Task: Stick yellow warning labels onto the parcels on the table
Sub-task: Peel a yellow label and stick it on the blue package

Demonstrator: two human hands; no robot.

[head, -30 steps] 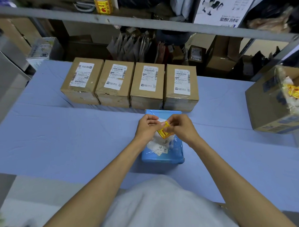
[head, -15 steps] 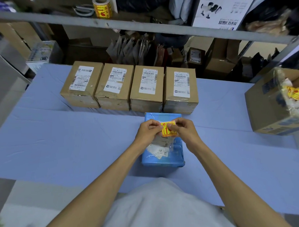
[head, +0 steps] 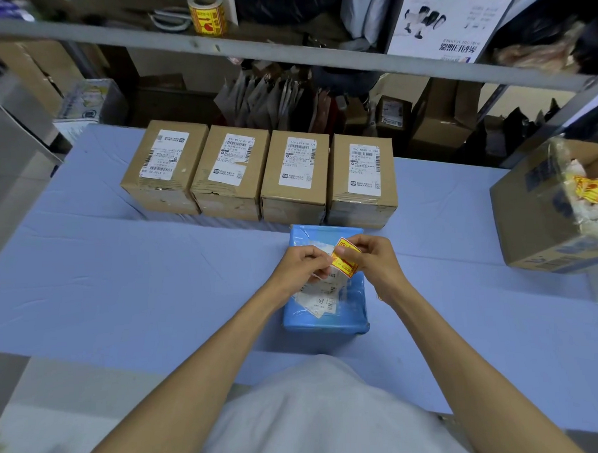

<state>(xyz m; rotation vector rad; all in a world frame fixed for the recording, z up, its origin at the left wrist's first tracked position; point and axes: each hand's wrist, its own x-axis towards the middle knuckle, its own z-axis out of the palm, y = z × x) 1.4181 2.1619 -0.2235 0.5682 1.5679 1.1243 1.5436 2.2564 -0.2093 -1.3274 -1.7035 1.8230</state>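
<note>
A yellow warning label (head: 344, 262) with red print is held just above a blue plastic-wrapped parcel (head: 329, 314) at the table's near middle. My right hand (head: 373, 262) pinches the label's right side. My left hand (head: 301, 267) pinches a white backing strip (head: 321, 254) at the label's left edge. Several brown cardboard parcels (head: 259, 175) with white shipping labels stand in a row behind the blue one.
The table (head: 122, 285) has a light blue cover. An open cardboard box (head: 550, 215) holding white backing scraps and yellow labels stands at the right edge. A roll of yellow labels (head: 207, 14) sits on the shelf rail above. Boxes and bags crowd the shelving behind.
The label, held flat and facing me half a second ago, is now tilted, with white backing showing at its left. Both hands stay together over the blue parcel.
</note>
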